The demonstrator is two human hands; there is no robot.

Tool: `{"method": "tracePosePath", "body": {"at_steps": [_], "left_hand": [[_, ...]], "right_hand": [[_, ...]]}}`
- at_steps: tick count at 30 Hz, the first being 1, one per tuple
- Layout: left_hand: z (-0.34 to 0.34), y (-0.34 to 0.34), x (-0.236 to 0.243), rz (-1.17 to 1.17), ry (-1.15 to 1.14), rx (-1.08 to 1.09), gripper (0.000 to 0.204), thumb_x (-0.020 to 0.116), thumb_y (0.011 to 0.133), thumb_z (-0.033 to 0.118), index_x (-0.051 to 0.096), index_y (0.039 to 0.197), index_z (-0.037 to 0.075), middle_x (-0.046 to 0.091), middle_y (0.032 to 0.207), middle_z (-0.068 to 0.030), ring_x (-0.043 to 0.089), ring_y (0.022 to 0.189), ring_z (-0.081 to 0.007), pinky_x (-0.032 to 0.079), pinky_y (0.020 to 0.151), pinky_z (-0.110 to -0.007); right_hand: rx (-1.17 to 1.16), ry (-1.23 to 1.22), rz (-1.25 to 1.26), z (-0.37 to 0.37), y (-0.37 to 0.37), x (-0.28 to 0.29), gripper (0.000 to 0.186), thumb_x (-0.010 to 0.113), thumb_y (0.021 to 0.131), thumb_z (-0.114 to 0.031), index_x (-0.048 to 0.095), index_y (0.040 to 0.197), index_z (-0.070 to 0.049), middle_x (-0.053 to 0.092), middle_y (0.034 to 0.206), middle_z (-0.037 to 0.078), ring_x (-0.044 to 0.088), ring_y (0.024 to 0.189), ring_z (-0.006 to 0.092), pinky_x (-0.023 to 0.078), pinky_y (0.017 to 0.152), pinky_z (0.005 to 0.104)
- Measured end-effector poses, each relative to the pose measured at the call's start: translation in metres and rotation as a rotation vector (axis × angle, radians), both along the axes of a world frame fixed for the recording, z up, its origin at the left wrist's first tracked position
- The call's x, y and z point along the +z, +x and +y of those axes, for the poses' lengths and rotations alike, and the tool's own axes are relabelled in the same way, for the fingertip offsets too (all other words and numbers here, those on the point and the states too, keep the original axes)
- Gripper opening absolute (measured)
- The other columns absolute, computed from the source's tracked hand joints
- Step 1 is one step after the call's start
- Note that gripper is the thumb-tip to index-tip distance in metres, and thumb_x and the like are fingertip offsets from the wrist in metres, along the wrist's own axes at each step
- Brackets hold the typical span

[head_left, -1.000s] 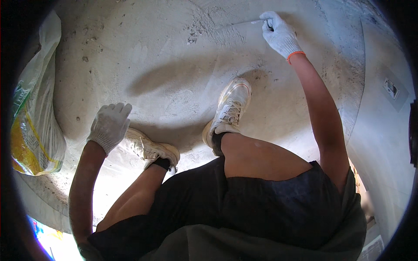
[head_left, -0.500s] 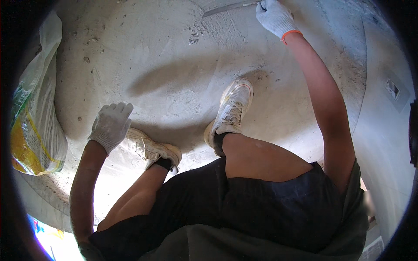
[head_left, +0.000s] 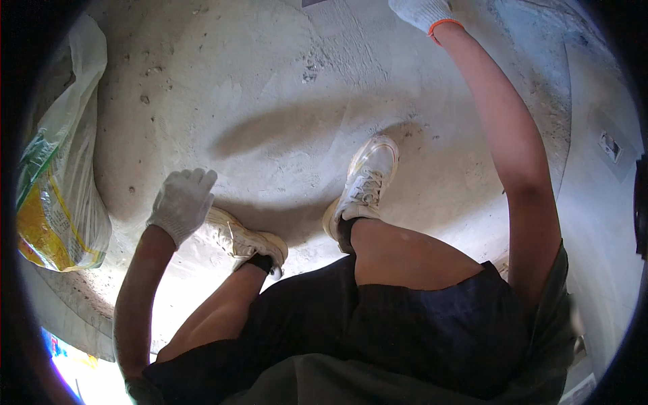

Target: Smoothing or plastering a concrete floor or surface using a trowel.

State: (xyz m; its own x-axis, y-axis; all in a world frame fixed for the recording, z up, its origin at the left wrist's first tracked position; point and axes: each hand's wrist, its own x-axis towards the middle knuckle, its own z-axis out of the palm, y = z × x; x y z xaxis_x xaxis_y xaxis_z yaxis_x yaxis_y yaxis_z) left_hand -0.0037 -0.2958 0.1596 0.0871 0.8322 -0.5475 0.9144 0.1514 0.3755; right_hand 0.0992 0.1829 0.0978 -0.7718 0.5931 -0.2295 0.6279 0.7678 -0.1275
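My right hand (head_left: 422, 12), in a white knit glove with an orange cuff, reaches far forward to the top edge, where its fingers are cut off. A small dark end of the flat metal trowel (head_left: 313, 2) shows at that edge; the earlier frame shows this hand gripping its long blade. The trowel's handle is out of view now. My left hand (head_left: 181, 206), in a greyish white glove, hangs over the rough grey concrete floor (head_left: 270, 74) beside my left shoe, fingers stretched out and holding nothing.
A clear plastic bag with a yellow and green package (head_left: 64, 202) stands at the left. My two pale sneakers (head_left: 368, 175) are planted on the floor. A smooth pale wall (head_left: 597, 196) rises at the right. Small crumbs and rough patches (head_left: 309, 74) dot the concrete.
My right hand and the trowel have shifted up, mostly past the top edge. The whole view has moved slightly, with floor and shoes a little lower and to the right. The left hand stays open.
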Motion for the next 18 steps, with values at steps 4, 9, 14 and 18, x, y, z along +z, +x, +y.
{"method": "tracePosePath", "body": {"at_steps": [4,9,14,18], "left_hand": [[-0.001,0.000,0.001,-0.031,0.019,0.020,0.028,0.069,0.081,0.018,0.055,0.103,0.008,0.061,0.088,-0.0084,0.062,0.081,-0.0249,0.050,0.076,-0.039],[-0.002,0.001,0.003,-0.060,0.014,0.054,0.027,0.069,0.080,0.018,0.055,0.101,0.007,0.060,0.087,-0.0091,0.062,0.081,-0.0257,0.049,0.075,-0.040],[-0.005,-0.001,0.005,-0.054,-0.029,0.057,0.028,0.069,0.080,0.018,0.056,0.101,0.007,0.060,0.087,-0.0099,0.062,0.082,-0.0272,0.049,0.076,-0.041],[-0.010,-0.001,-0.002,-0.073,-0.034,0.075,0.028,0.069,0.080,0.019,0.056,0.102,0.007,0.061,0.088,-0.0102,0.063,0.083,-0.0275,0.049,0.077,-0.041]], "right_hand": [[-0.027,-0.043,0.000,0.003,-0.021,0.005,0.023,0.054,0.090,-0.019,0.061,0.111,-0.014,0.069,0.100,0.020,0.065,0.098,0.0414,0.050,0.082,0.0495],[-0.107,-0.080,-0.029,0.012,-0.038,0.006,0.026,0.054,0.088,-0.018,0.060,0.112,-0.011,0.069,0.102,0.022,0.065,0.100,0.0423,0.050,0.084,0.0504],[-0.139,-0.079,0.043,0.019,-0.040,0.002,0.031,0.052,0.088,-0.017,0.058,0.116,-0.006,0.067,0.106,0.026,0.064,0.100,0.0454,0.050,0.084,0.0522],[-0.137,-0.067,0.058,0.026,-0.026,-0.019,0.033,0.055,0.089,-0.017,0.057,0.119,-0.005,0.067,0.102,0.025,0.065,0.094,0.0443,0.051,0.079,0.0507]]}}
